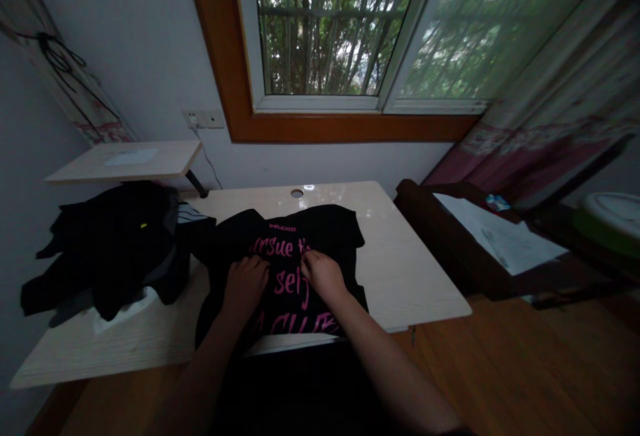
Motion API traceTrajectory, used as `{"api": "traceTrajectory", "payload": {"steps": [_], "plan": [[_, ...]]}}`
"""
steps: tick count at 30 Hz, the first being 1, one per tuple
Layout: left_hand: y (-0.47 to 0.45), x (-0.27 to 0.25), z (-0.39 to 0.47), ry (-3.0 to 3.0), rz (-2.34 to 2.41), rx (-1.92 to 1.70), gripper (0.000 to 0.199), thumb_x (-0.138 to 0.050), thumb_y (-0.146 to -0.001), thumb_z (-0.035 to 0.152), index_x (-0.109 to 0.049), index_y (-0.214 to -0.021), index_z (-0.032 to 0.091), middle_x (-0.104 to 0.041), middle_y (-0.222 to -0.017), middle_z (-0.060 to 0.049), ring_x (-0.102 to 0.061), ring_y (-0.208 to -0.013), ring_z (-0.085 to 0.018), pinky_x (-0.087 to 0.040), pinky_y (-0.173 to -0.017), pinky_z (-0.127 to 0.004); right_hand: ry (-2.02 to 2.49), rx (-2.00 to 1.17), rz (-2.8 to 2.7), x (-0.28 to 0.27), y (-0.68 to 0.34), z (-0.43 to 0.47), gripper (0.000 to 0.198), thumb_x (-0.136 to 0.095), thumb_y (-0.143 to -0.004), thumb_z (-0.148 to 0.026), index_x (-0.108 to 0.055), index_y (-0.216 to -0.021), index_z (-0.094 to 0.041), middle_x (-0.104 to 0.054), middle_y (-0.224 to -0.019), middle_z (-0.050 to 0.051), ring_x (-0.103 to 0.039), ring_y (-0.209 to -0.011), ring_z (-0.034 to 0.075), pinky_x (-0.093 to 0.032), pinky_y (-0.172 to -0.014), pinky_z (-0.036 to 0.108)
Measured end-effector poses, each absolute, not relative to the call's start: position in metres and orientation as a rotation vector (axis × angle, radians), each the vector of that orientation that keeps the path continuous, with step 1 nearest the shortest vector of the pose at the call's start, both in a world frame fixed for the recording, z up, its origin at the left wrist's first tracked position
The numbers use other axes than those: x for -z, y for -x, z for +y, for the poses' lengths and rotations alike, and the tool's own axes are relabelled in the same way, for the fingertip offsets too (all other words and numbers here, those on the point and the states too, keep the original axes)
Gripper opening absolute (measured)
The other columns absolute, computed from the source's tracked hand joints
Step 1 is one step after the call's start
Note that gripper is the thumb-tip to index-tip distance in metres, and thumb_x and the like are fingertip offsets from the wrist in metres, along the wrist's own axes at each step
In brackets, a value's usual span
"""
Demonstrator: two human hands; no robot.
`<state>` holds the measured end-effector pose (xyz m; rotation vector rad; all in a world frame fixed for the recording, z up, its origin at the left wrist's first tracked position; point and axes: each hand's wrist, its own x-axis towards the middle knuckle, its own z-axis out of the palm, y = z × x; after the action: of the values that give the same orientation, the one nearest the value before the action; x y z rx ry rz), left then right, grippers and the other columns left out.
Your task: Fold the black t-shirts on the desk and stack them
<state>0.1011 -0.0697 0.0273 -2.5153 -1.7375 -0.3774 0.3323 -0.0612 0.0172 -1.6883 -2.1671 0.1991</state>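
Observation:
A black T-shirt (pixel 290 223) with pink lettering lies spread over the desk, its collar end toward the window and its lower end near the front edge. My left hand (pixel 247 279) rests on the left part of the print, fingers curled down and closed on the cloth. To the right of it, my right hand (pixel 321 273) pinches the cloth beside the lettering. Both hands are about level, a short gap apart. The fingertips are partly hidden, so how much cloth they grip is unclear.
A pile of dark clothes (pixel 120 243) covers the desk's left side, below a small raised shelf (pixel 175 156). The pale desk (pixel 415 276) has a cable hole (pixel 297 193) near the back. Right of it stands a brown piece of furniture (pixel 425 223) with a white sheet (pixel 500 236) on it.

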Motion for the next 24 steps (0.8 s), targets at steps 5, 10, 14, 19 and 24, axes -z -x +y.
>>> {"api": "traceTrajectory", "payload": {"steps": [5,10,14,19,24], "plan": [[-0.103,-0.033,-0.069,2.521,-1.755,0.429,0.023,-0.051,-0.094,0.023,-0.074,-0.098,0.021,-0.071,-0.097,-0.01,-0.064,-0.091,-0.026,-0.045,-0.083,-0.042,1.514,-0.151,-2.021,-0.019,-0.335,-0.066,0.014,-0.051,-0.099,-0.022,-0.065,-0.096,-0.022,-0.069,-0.091,0.006,-0.065,-0.083,0.02,-0.048,-0.079,0.031],[-0.11,-0.039,-0.073,2.543,-1.712,0.647,0.035,-0.059,-0.092,0.029,-0.065,-0.125,0.023,-0.067,-0.122,-0.01,-0.061,-0.11,-0.029,-0.048,-0.096,-0.045,1.374,-0.056,-1.947,-0.026,-0.336,-0.071,0.017,-0.049,-0.1,-0.025,-0.066,-0.098,-0.023,-0.069,-0.09,0.008,-0.06,-0.088,0.024,-0.044,-0.084,0.039],[-0.117,-0.039,-0.076,2.595,-1.664,0.824,0.078,-0.07,-0.084,0.036,-0.037,-0.154,0.021,-0.047,-0.153,-0.015,-0.046,-0.137,-0.034,-0.041,-0.112,-0.05,1.284,-0.158,-1.841,-0.046,-0.331,-0.075,0.016,-0.051,-0.099,-0.027,-0.066,-0.096,-0.023,-0.068,-0.091,0.009,-0.057,-0.094,0.026,-0.042,-0.087,0.042],[-0.12,-0.054,-0.077,2.746,-1.745,0.836,0.086,-0.065,-0.088,0.033,-0.02,-0.16,0.022,-0.043,-0.157,-0.017,-0.044,-0.142,-0.033,-0.036,-0.116,-0.056,1.113,-0.265,-1.681,-0.082,-0.323,-0.077,0.014,-0.05,-0.099,-0.027,-0.063,-0.094,-0.023,-0.065,-0.086,0.006,-0.058,-0.088,0.023,-0.045,-0.083,0.039],[-0.12,-0.08,-0.086,2.862,-1.722,0.886,0.101,-0.073,-0.082,0.04,-0.011,-0.161,0.027,-0.037,-0.16,-0.018,-0.042,-0.144,-0.035,-0.036,-0.115,-0.058,1.021,-0.309,-1.416,-0.124,-0.325,-0.074,0.011,-0.052,-0.099,-0.032,-0.061,-0.097,-0.025,-0.061,-0.085,0.002,-0.058,-0.081,0.019,-0.048,-0.076,0.035]]}}
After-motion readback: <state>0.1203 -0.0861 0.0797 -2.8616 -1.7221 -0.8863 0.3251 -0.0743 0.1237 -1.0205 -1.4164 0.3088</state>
